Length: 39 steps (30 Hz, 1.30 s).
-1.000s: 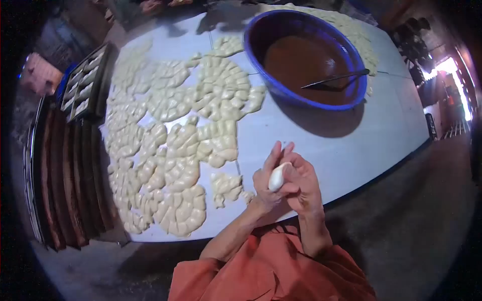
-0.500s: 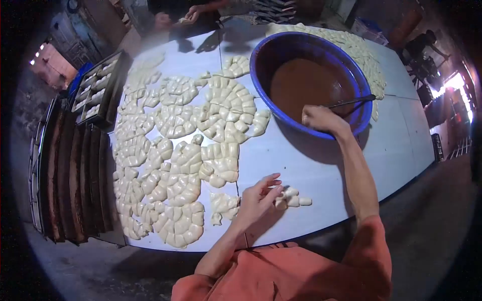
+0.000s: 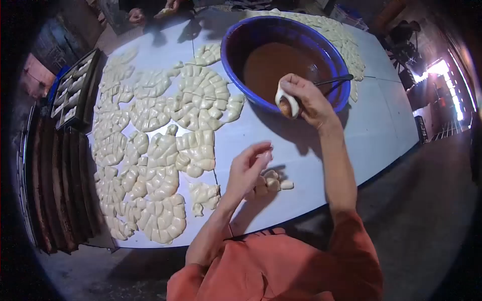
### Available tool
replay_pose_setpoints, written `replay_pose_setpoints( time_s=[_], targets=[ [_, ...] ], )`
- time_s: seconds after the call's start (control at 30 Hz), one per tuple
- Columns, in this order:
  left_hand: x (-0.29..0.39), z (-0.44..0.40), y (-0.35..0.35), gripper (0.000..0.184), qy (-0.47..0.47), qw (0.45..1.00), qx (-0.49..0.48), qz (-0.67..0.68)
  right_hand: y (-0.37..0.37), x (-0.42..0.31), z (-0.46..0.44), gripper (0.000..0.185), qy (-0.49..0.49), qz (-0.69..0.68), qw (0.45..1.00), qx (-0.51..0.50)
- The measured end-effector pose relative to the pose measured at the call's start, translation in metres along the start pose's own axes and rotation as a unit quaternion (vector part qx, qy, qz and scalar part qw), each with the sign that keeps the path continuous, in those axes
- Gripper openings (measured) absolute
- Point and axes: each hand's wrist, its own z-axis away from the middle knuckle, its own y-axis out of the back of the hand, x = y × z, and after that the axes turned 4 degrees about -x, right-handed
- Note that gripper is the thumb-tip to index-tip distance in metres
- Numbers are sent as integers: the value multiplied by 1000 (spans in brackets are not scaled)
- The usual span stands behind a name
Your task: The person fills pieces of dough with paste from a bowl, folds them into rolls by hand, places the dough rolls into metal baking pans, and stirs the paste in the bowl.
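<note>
In my right hand (image 3: 306,98) is a piece of white dough (image 3: 280,96) with brown filling (image 3: 286,108) on it, pinched at the near rim of a blue basin (image 3: 236,83). Thick brown filling (image 3: 273,65) lies inside the basin, and a dark-handled utensil (image 3: 334,79) leans across its right rim. My left hand (image 3: 250,165) hovers over the table with fingers apart and no object visible in it. Just below and beside it sits a small cluster of dough pieces (image 3: 271,183), partly hidden by that hand.
Many flattened dough pieces (image 3: 201,95) cover the left of the white table (image 3: 301,185); more dough (image 3: 346,42) lies behind the basin. Dark trays (image 3: 60,175) stand at the left, below a tray of dough pieces (image 3: 75,93). Another person's hands (image 3: 170,5) show at the far edge.
My right hand has risen out of the basin towards me, now showing dough with brown filling on it. My left hand stays near the dough cluster, and the whole view has shifted slightly.
</note>
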Motion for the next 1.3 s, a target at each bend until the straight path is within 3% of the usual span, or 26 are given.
replay_pose_setpoints(
  time_s=[0.07, 0.13, 0.23, 0.37, 0.43, 0.47, 0.5, 0.57, 0.6, 0.7, 0.77, 0.83, 0.87, 0.9, 0.97, 1.03, 1.1, 1.13, 1.17, 1.23, 1.3],
  targets=[
    [14, -14, -16, 42, 10, 999, -1, 50, -17, 13, 13, 19, 10, -51, 999, 10],
    [15, -22, -25, 44, 2, 969, 0, 246, -36, 29, 27, 16, 23, -140, 989, 35],
    [6, -14, -20, 45, 7, 947, -41, 318, -47, 55, 48, 13, 25, -146, 985, 84],
    [-27, 2, 3, 39, 53, 948, 52, 310, -52, 68, 84, 17, -26, -117, 992, 25],
    [-30, 5, 8, 37, 51, 936, 105, 331, -80, 64, 100, 27, -35, 24, 997, 65],
    [-30, 7, 9, 36, 44, 950, 131, 280, -77, 84, 101, 45, 17, 140, 988, 66],
    [-29, 10, 11, 35, 37, 960, 156, 227, -84, 89, 103, 45, 15, 139, 988, 63],
    [-28, 13, 11, 32, 39, 964, 151, 214, -100, 97, 102, 50, 124, 445, 882, 100],
    [-31, 13, 10, 32, 13, 970, 153, 188, -102, 107, 99, 45, 157, 472, 859, 123],
    [-27, 14, 6, 31, -19, 973, 178, 147, -104, 133, 98, 33, 173, 458, 855, 174],
    [-33, 11, 8, 29, -114, 969, 218, 14, -104, 134, 96, 24, 191, 439, 856, 196],
    [-25, 10, 7, 26, -79, 972, 205, 77, -100, 134, 94, 20, 117, 329, 917, 191],
    [-22, 9, 9, 28, -50, 980, 175, 86, -101, 135, 96, 18, 55, 163, 966, 195],
    [-19, 8, 11, 30, -21, 985, 144, 94, -101, 131, 98, 18, 57, 164, 965, 196],
    [-10, 7, 14, 29, 6, 987, 140, 83, -101, 121, 104, 22, -7, 5, 986, 166],
    [-3, 8, 20, 31, 34, 991, 93, 86, -92, 121, 115, 24, -24, 81, 982, 168],
    [6, 13, 22, 33, 43, 990, 87, 106, -91, 119, 124, 28, 70, 214, 972, 67],
    [10, 16, 19, 33, 40, 991, 75, 105, -93, 121, 123, 32, 139, 255, 955, 63],
    [11, 18, 15, 34, 37, 992, 63, 105, -87, 129, 120, 32, 139, 256, 954, 67],
    [8, 23, 7, 33, 18, 995, 61, 79, -80, 138, 113, 31, 300, 281, 906, 103],
    [10, 27, 2, 30, -6, 997, 43, 68, -89, 140, 114, 25, 316, 280, 897, 131]
  ],
)
